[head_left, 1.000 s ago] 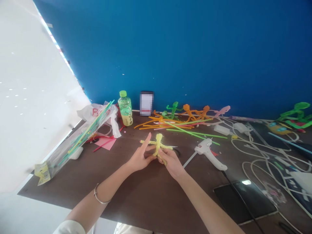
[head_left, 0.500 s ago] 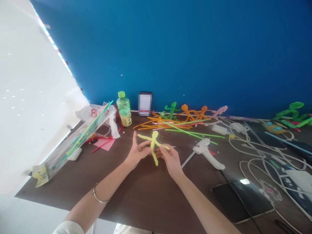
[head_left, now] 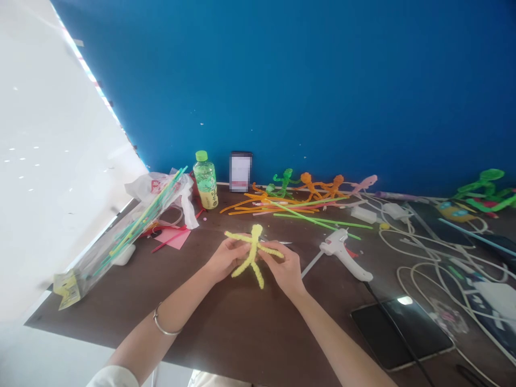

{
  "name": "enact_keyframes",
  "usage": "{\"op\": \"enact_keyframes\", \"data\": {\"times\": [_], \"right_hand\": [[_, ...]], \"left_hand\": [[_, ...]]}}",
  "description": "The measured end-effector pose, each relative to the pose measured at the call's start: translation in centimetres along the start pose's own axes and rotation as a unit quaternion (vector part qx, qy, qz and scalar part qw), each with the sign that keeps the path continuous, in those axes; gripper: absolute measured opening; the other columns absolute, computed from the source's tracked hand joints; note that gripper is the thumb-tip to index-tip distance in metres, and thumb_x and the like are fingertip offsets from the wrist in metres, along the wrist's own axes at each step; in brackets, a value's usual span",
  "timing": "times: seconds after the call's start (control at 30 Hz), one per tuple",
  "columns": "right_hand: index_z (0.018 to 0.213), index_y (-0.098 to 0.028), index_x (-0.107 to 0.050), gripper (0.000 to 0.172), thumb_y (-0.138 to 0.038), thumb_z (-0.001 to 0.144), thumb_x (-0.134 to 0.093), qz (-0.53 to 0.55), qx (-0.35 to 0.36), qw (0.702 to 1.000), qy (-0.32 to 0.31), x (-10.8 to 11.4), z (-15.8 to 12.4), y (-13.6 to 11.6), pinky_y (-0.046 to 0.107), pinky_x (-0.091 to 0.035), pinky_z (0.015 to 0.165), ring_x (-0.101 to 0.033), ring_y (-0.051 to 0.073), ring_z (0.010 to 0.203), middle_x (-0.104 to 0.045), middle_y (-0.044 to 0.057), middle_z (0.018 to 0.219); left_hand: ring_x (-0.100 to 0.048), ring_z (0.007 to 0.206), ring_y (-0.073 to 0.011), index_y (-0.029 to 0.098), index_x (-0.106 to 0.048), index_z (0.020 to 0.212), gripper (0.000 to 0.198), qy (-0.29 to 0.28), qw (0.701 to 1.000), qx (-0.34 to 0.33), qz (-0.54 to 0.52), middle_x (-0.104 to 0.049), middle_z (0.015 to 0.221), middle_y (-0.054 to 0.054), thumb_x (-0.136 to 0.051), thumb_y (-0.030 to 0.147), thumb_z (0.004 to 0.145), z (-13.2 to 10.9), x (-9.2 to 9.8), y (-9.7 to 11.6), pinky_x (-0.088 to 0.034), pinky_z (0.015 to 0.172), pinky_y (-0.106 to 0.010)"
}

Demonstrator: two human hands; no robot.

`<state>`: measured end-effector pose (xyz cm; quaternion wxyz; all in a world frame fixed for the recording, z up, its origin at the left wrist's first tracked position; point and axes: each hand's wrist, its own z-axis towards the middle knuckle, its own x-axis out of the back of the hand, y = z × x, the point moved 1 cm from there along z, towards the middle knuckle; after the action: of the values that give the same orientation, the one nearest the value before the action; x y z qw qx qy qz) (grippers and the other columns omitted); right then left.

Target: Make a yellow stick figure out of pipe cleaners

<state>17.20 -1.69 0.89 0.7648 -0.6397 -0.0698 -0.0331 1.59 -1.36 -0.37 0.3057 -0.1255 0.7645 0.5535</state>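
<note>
A yellow pipe-cleaner figure (head_left: 253,249) with a small head, two arms and two legs is held upright above the desk. My left hand (head_left: 226,259) pinches its body from the left, thumb near the middle. From the other side my right hand (head_left: 285,267) grips it by the arm and body. Some of the fingers are hidden behind the figure. To the right of my right hand lies a white hot glue gun (head_left: 343,253) with a glue stick in it. Behind my hands are green and orange pipe cleaners (head_left: 298,209).
Several finished pipe-cleaner figures (head_left: 308,185) stand along the blue wall. A bottle (head_left: 205,183) and a phone (head_left: 241,172) are at the back. A bag of pipe cleaners (head_left: 141,223) lies left; a black tablet (head_left: 402,332) and tangled white cables (head_left: 407,242) lie right.
The yellow figure has come slightly lower and turned, so both legs now show below my hands. The fingers of my left hand have closed in, its raised finger now folded.
</note>
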Motion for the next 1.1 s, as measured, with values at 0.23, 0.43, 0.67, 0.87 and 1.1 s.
{"op": "enact_keyframes", "data": {"times": [0.23, 0.43, 0.67, 0.87, 1.1], "right_hand": [[0.078, -0.019, -0.066, 0.020, -0.036, 0.069, -0.063, 0.023, -0.017, 0.999, 0.019, -0.5, -0.3, -0.6, 0.029, -0.054, 0.061, -0.062, 0.017, 0.067, -0.065, 0.005, 0.083], [0.075, -0.021, -0.067, 0.015, -0.034, 0.069, -0.062, -0.003, 0.021, 0.998, 0.052, -0.6, -0.6, -0.5, 0.029, -0.052, 0.063, -0.061, 0.018, 0.072, -0.065, 0.005, 0.078], [0.076, -0.020, -0.067, 0.016, -0.034, 0.071, -0.061, -0.005, 0.034, 0.998, 0.049, -0.8, -0.9, 0.3, 0.029, -0.052, 0.061, -0.061, 0.019, 0.069, -0.064, 0.005, 0.077], [0.077, -0.019, -0.067, 0.017, -0.034, 0.072, -0.060, -0.015, 0.042, 0.995, 0.088, -0.8, -0.9, 0.0, 0.029, -0.052, 0.062, -0.061, 0.018, 0.070, -0.064, 0.006, 0.078], [0.078, -0.018, -0.066, 0.021, -0.038, 0.071, -0.061, 0.018, 0.017, 0.993, 0.114, -1.0, -0.9, 0.2, 0.030, -0.054, 0.062, -0.060, 0.018, 0.069, -0.063, 0.005, 0.078]], "left_hand": [[-0.064, 0.067, -0.0149, 0.018, -0.058, 0.099, 0.039, -0.007, 0.999, -0.029, -0.045, -0.066, 0.088, -0.005, -0.070, 0.033, 0.066, 0.1, 0.6, -0.5, -0.048, 0.066, -0.028], [-0.063, 0.072, -0.0163, 0.016, -0.063, 0.087, 0.032, -0.041, 0.998, -0.005, -0.053, -0.067, 0.083, -0.007, -0.070, 0.037, 0.064, 0.1, 0.7, -0.4, -0.045, 0.076, -0.031], [-0.062, 0.080, -0.0197, 0.016, -0.066, 0.073, 0.022, -0.087, 0.995, 0.026, -0.043, -0.065, 0.087, -0.005, -0.076, 0.028, 0.057, -0.2, 0.9, 0.2, -0.043, 0.079, -0.035], [-0.060, 0.086, -0.0171, 0.016, -0.065, 0.092, 0.036, -0.059, 0.995, -0.060, -0.051, -0.065, 0.089, -0.007, -0.073, 0.035, 0.061, 0.1, 0.7, 0.6, -0.043, 0.082, -0.030], [-0.059, 0.067, -0.0094, 0.015, -0.064, 0.089, 0.040, -0.001, 0.996, -0.064, -0.058, -0.063, 0.093, -0.006, -0.070, 0.043, 0.062, 0.0, 1.1, -0.1, -0.048, 0.067, -0.022]]}}
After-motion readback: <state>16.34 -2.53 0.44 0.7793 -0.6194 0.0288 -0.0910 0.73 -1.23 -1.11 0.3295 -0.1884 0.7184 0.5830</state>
